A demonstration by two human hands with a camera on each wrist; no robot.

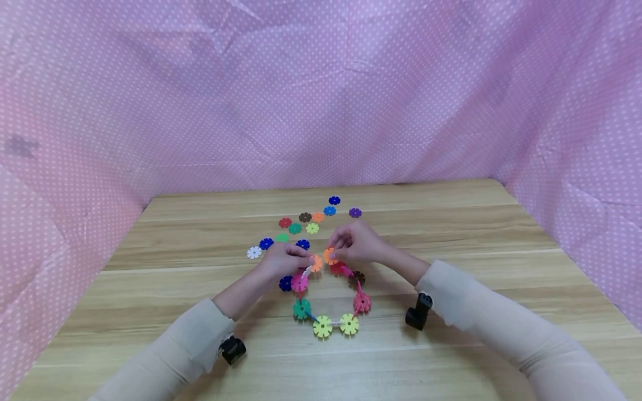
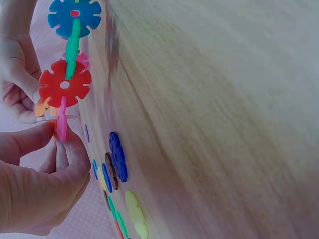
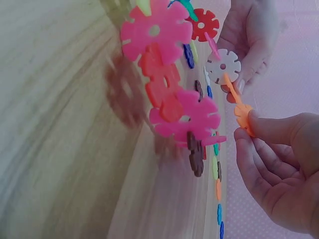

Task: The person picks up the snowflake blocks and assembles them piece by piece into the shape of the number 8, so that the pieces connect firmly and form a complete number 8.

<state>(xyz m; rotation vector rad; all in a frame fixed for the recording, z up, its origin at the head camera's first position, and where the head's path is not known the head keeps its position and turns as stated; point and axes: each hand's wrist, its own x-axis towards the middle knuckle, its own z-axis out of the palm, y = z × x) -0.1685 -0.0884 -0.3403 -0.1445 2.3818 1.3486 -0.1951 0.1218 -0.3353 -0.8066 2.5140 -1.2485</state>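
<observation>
A ring-shaped chain of coloured snowflake discs (image 1: 322,326) lies on the wooden table (image 1: 451,223). My left hand (image 1: 307,259) pinches the chain's left end, where a white disc (image 3: 223,66) and an edge-on pink disc (image 2: 61,124) join. My right hand (image 1: 335,245) pinches the orange disc (image 3: 244,117) at the right end. The two ends sit close together between my fingertips. In the left wrist view a red disc (image 2: 65,84) and a blue disc (image 2: 75,14) hang above my left hand (image 2: 55,137). In the right wrist view large pink discs (image 3: 187,117) hang beside my right hand (image 3: 249,129).
Several loose discs lie beyond the hands, among them a purple disc (image 1: 355,212), a blue disc (image 1: 334,200), a red disc (image 1: 285,223) and a white disc (image 1: 254,252). Pink dotted cloth (image 1: 321,83) walls the table on three sides. Black wrist cameras (image 1: 418,312) sit on both forearms.
</observation>
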